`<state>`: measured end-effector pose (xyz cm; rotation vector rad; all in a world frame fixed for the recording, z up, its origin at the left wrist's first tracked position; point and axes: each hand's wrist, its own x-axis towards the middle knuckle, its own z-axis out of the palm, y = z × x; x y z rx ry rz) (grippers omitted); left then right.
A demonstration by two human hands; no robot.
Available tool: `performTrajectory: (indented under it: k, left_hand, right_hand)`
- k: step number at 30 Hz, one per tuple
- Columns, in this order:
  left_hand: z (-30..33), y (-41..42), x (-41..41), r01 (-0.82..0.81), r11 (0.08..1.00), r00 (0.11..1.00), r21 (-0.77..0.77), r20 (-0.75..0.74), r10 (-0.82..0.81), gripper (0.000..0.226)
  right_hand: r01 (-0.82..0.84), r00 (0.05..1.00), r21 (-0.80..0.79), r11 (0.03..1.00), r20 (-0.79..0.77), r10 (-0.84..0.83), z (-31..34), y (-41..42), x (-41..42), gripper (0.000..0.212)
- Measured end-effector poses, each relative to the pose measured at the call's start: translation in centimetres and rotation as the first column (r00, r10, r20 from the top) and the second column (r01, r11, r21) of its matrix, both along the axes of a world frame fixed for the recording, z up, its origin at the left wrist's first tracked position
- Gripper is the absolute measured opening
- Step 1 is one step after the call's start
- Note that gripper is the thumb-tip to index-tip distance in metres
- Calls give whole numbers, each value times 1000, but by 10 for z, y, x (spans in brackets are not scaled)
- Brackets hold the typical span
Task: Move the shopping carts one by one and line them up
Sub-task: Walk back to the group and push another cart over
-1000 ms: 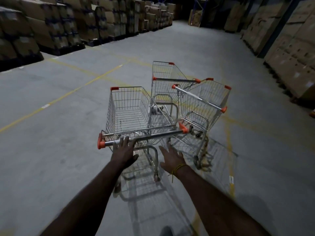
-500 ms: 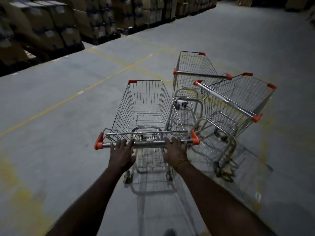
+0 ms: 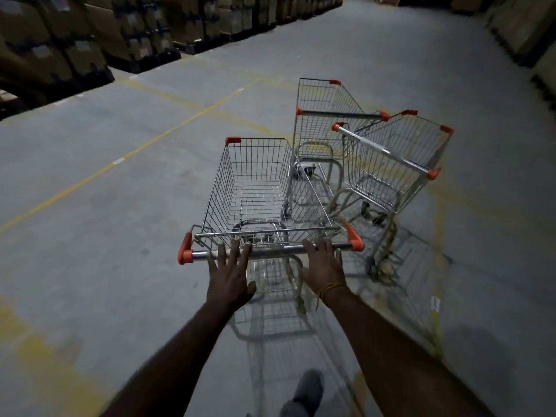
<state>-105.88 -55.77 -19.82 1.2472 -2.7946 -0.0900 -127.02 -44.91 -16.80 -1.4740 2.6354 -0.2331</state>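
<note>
Just ahead of both hands, the nearest cart [image 3: 264, 200] is standing loose; the left hand [image 3: 230, 278] and right hand [image 3: 323, 270] are spreading released, straight fingers at its handle bar [image 3: 270, 251], grasping nothing. Unsteered, it is risking rolling crooked into the two carts [image 3: 361, 145] crowding beside the right hand, jamming wire baskets.

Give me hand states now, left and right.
Left hand: open, straight fingers on the nearest cart's handle bar.
Right hand: open, fingers on the same bar, not curled round it.
</note>
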Motion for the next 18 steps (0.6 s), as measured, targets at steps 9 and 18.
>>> performTrajectory:
  k: [9, 18]
  left_hand:
    - [-7, 55, 67, 109, 993, 992, -43, -58, -112, 101]
    - [-8, 117, 113, 209, 978, 975, -17, -69, -210, 104]
  right_hand:
    - [112, 991, 1, 994, -72, -111, -15, 82, 84, 67]
    - [181, 984, 41, 983, -13, -180, -15, 165, 139, 76]
